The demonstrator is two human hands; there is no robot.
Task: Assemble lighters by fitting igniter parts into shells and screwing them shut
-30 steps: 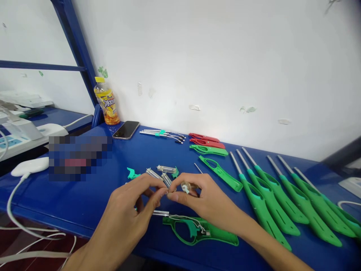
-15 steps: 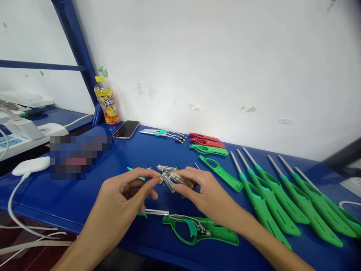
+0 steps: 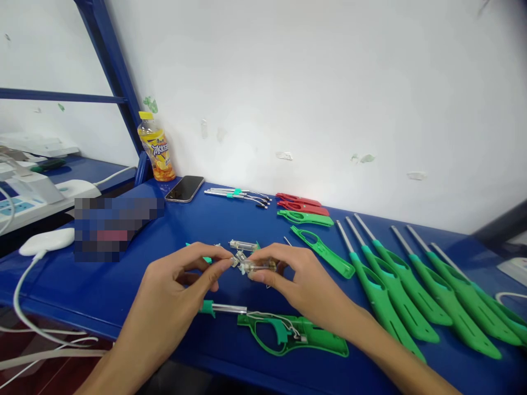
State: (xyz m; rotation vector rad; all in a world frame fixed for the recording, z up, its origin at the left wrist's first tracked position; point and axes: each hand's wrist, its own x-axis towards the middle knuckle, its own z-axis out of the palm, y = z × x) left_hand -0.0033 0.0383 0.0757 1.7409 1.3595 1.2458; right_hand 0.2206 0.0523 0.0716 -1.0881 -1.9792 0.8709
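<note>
My right hand (image 3: pixel 296 280) pinches a small clear gas tube (image 3: pixel 259 266) and holds it level above the blue table (image 3: pixel 197 225). My left hand (image 3: pixel 177 285) meets it from the left, thumb and forefinger pinched at the tube's left tip on a tiny part I cannot make out. Just below both hands lies an open green lighter half-shell (image 3: pixel 288 333) with white wires and a metal nozzle (image 3: pixel 224 309). More clear tubes (image 3: pixel 244 246) lie right behind my fingers.
A row of several assembled green lighters (image 3: pixel 395 291) fills the right side. Green and red shell halves (image 3: pixel 304 211), metal rods with wires (image 3: pixel 236 194), a phone (image 3: pixel 184 188) and a juice bottle (image 3: pixel 156 148) stand near the wall. A white device with cable (image 3: pixel 45 240) lies left.
The clear tube in my right hand has turned from slanted to level, and both hands have shifted slightly left and up. The lighter shell below stays put.
</note>
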